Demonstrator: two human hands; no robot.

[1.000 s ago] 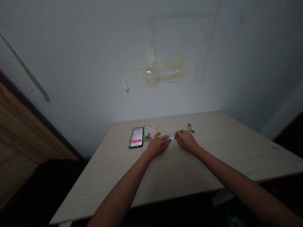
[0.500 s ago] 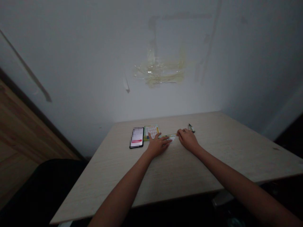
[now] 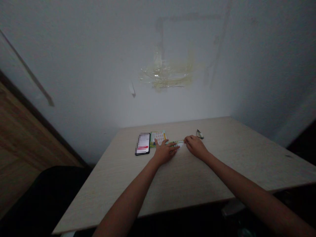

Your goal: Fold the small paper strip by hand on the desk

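My left hand (image 3: 165,152) lies flat on the pale wooden table (image 3: 222,164), fingers spread, pressing on a green and yellow printed strip (image 3: 177,143) that runs to the right from a colourful printed sheet (image 3: 158,136). My right hand (image 3: 196,146) rests at the strip's right end with fingers curled on it. The light is dim and the strip's print is too small to read.
A black phone (image 3: 143,144) with a lit screen lies left of the sheet. A small crumpled wrapper (image 3: 199,133) sits behind my right hand. A white wall with tape remains (image 3: 165,75) stands behind the table. A dark chair (image 3: 49,194) is at the lower left.
Both hands stay on the strip. My right hand has shifted slightly to the right along it; the rest is unchanged.
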